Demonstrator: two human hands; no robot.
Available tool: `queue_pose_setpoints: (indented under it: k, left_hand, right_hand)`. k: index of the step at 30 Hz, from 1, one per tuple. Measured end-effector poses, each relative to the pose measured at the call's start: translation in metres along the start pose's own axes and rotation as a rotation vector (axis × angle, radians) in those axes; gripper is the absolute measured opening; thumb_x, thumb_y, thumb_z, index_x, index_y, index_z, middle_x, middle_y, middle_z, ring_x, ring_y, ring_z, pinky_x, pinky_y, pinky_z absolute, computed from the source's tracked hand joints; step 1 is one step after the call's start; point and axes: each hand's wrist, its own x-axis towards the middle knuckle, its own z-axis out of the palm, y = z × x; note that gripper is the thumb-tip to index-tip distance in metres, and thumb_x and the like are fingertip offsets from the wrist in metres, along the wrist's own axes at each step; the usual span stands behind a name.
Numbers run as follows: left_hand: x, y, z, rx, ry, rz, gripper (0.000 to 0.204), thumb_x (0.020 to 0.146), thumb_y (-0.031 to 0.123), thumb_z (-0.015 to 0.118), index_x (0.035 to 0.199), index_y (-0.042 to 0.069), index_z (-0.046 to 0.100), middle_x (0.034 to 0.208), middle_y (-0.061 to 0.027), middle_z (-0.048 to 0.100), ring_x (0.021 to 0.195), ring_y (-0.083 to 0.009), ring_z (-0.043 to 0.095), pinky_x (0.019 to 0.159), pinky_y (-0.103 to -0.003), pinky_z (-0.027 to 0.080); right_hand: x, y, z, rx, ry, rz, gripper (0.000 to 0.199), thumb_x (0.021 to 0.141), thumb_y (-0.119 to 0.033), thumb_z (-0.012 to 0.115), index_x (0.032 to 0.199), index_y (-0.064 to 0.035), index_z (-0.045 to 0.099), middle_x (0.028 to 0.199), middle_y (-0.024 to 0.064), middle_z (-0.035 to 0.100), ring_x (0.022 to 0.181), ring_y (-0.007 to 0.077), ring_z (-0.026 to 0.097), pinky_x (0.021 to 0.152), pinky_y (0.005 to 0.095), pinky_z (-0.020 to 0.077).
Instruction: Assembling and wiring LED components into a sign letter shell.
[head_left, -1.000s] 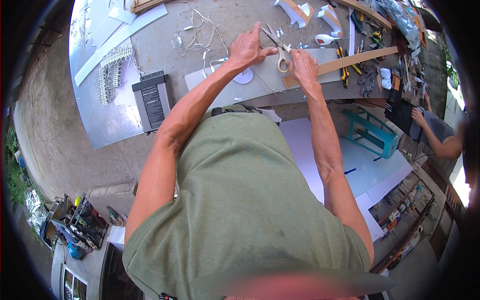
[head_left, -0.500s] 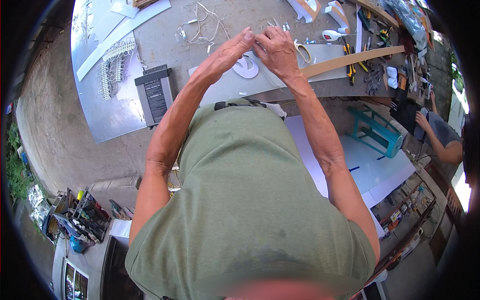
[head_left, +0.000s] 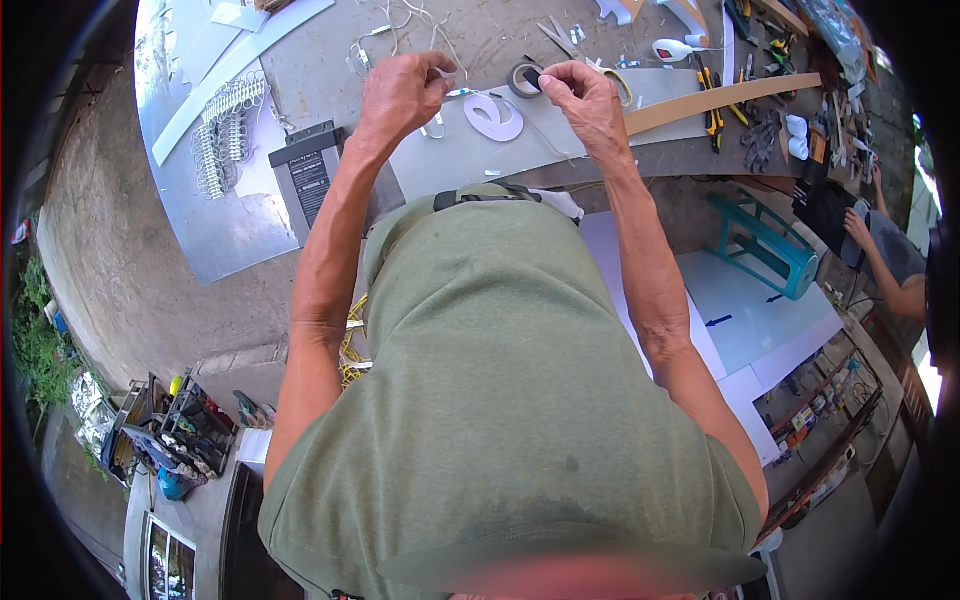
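Observation:
My left hand [head_left: 405, 92] is held over the table, fingers curled and thumb and forefinger close together. What lies between them is too small to make out; a thin white wire with small light modules [head_left: 458, 92] runs beside the fingertips. My right hand [head_left: 592, 103] is closed in a pinch at the edge of a roll of black tape [head_left: 516, 82], a dark strip showing at its fingertips. Between the hands lies a white ring-shaped piece [head_left: 493, 117] on a grey sheet [head_left: 440, 165]. Scissors [head_left: 556, 36] with yellow handles rest just beyond my right hand.
A dark-topped box [head_left: 305, 172] and a heap of light-module strings [head_left: 228, 130] lie left. To the right are a long tan strip [head_left: 725, 105], yellow-handled pliers [head_left: 712, 115], and a white bottle [head_left: 675, 50]. A teal stool [head_left: 765, 245] and another person's arm [head_left: 885, 265] are farther right.
My hands, together over the table before, have moved apart, the left to the left and the right to the right. The tape roll and the white ring-shaped piece now show between them.

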Motion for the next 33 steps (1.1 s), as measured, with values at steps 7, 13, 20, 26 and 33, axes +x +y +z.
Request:
queue_pose_setpoints:
  k: [7,13,20,26,33]
  left_hand:
    - [0.01,-0.015,0.048,0.338,0.102,0.466,0.028,0.076,0.013,0.079,0.104,0.014,0.075,0.105,-0.003,0.07,0.107,-0.0257,0.059,0.091,-0.039,0.046]
    - [0.021,-0.017,0.067,0.452,0.082,0.463,0.023,0.075,0.016,0.079,0.098,0.016,0.076,0.106,-0.0012,0.068,0.109,-0.0236,0.058,0.089,-0.04,0.042]
    - [0.02,-0.023,0.073,0.396,0.14,0.465,0.012,0.077,0.016,0.077,0.088,0.015,0.076,0.094,-0.0008,0.069,0.1,-0.0252,0.062,0.084,-0.04,0.046]
    - [0.001,-0.021,0.07,-0.207,-0.033,0.093,0.015,0.085,0.02,0.078,0.096,0.009,0.078,0.083,-0.0031,0.073,0.07,-0.0156,0.065,0.063,-0.036,0.051]
    - [-0.026,-0.012,0.059,-0.839,-0.187,-0.369,0.026,0.09,0.023,0.077,0.101,-0.001,0.074,0.086,-0.0057,0.073,0.072,-0.0101,0.064,0.059,-0.026,0.05]
  right_hand:
    - [-0.048,0.038,0.002,0.656,-0.109,0.445,0.017,0.093,-0.014,0.071,0.103,-0.0011,0.068,0.089,0.0084,0.072,0.08,0.0149,0.07,0.067,0.0276,0.0553]
    - [-0.066,0.047,0.027,0.825,-0.144,0.636,0.018,0.095,-0.013,0.069,0.107,-0.0004,0.065,0.101,0.015,0.074,0.087,0.021,0.071,0.076,0.032,0.0574]
    - [-0.062,0.053,0.037,0.927,-0.124,0.657,0.019,0.095,-0.009,0.068,0.11,0.0017,0.063,0.108,0.017,0.072,0.091,0.024,0.071,0.081,0.0355,0.0588]
    - [-0.06,0.049,0.037,0.932,-0.123,0.605,0.02,0.095,-0.01,0.067,0.11,0.0018,0.063,0.107,0.0174,0.072,0.092,0.0249,0.071,0.083,0.037,0.0594]
    - [-0.059,0.026,0.035,0.974,-0.204,0.599,0.016,0.096,-0.011,0.067,0.109,-0.0018,0.065,0.109,0.0178,0.073,0.094,0.0249,0.072,0.083,0.0357,0.0588]
